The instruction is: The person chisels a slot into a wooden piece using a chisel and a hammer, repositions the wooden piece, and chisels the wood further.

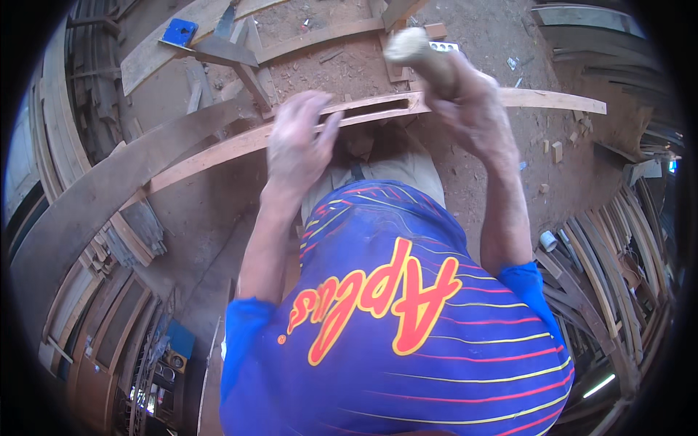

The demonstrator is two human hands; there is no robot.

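A long pale wooden beam (523, 99) lies across in front of me, with a long narrow slot (378, 109) cut into its face. My left hand (299, 138) is over the beam at the left end of the slot, its fingers apart and slightly blurred; I see nothing held in it. Raised above the beam, right of the slot, my right hand (469, 109) is closed round a thick wooden mallet (425, 58). The mallet's pale, worn end points up and left and is smeared by motion. Whether my left fingers touch the wood, I cannot tell.
A wide dark plank (94, 185) runs along the left. Beyond the beam, a blue case (179, 32) rests on boards. Wood scraps and chips, among them a small block (557, 152), litter the dirt floor. Stacked lumber (596, 265) lines both sides.
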